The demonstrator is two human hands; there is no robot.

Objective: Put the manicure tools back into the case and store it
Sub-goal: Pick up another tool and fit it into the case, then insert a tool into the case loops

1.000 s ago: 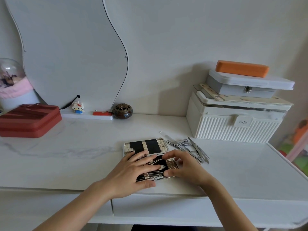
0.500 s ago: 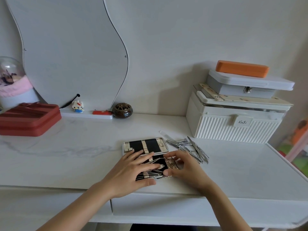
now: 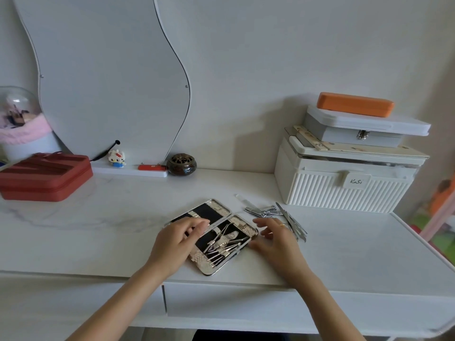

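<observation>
The manicure case [image 3: 216, 238] lies open near the front edge of the white table [image 3: 98, 232], with some shiny tools tucked inside. The left hand [image 3: 174, 244] rests on the case's left half, fingers curled; I cannot tell if it grips anything. The right hand [image 3: 278, 239] is loose, holding nothing, just beside the case. More loose tools [image 3: 278, 215] lie behind it, near the white box [image 3: 344, 185].

Home vanity: mirror [image 3: 105, 77], white dressing table [image 3: 344, 247].
</observation>
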